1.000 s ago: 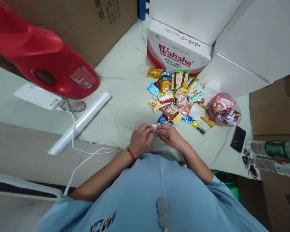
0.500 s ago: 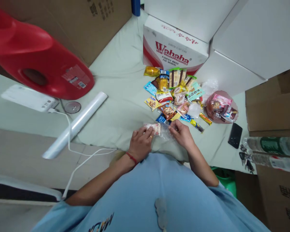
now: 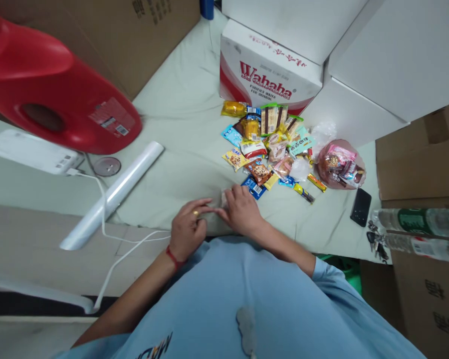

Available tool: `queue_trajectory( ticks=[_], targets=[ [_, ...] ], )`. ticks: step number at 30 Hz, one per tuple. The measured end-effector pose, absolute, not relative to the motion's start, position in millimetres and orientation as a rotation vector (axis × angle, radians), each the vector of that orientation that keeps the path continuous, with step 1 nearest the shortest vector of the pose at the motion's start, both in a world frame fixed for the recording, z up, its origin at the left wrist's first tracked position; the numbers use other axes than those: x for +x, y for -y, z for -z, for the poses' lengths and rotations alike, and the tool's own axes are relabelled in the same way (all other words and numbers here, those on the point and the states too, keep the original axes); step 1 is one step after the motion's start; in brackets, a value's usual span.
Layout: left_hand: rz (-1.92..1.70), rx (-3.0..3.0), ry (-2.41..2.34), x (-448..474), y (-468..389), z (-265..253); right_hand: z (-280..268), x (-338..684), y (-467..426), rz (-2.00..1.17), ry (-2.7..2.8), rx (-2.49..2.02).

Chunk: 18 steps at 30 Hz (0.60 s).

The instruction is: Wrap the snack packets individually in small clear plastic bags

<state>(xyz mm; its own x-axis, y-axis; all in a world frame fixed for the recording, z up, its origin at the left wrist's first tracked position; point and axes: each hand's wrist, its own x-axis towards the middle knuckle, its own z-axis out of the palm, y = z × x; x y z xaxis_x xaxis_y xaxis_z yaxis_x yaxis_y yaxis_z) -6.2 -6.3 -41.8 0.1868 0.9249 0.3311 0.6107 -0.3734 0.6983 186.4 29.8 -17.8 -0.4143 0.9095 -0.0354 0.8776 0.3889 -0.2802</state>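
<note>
Close to the table's near edge, my right hand [image 3: 243, 209] is closed over a small clear-wrapped snack [image 3: 224, 197]; only its pale left end shows past the fingers. My left hand [image 3: 189, 224], with a ring and a red bracelet, is just to the left. Its index finger stretches out to the right hand's thumb tip, and its fingers are apart with nothing seen between them. Beyond the right hand lies a pile of packaged snacks [image 3: 259, 171], with a blue packet [image 3: 253, 187] nearest to the fingers.
A pink bowl of snacks [image 3: 340, 164], a phone [image 3: 360, 207], keys [image 3: 376, 242] and plastic bottles [image 3: 430, 223] are on the right. White boxes [image 3: 271, 65] stand behind. On the left are a plastic-film roll [image 3: 114, 194], a white cable [image 3: 104, 209] and a red jug [image 3: 97, 124].
My left hand has come off the snack and moved left. My right hand has moved left and now covers the snack, hiding the clear wrapper that was stretched between both hands.
</note>
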Motion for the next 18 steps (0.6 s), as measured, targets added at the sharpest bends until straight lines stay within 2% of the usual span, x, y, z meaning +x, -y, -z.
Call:
queue_trajectory(
  ticks=[4, 8, 10, 14, 18],
  targets=[
    [-1.105, 1.897, -1.617, -16, 8, 35, 22, 174, -27, -0.316, 2.546, -1.727],
    [-1.121, 1.848, -1.581, 2, 4, 32, 4, 184, -36, -0.399, 2.449, -1.792],
    [-1.119, 1.749, -1.514, 13, 1, 32, -11, 201, -37, -0.542, 2.345, -1.711],
    [-0.915, 1.495, -1.256, 34, -6, 30, -23, 241, -27, -1.045, 2.032, -1.360],
    [-0.679, 1.547, -1.182, 58, -15, 24, -7, 264, -5, -1.168, 1.792, -1.282]
  ],
)
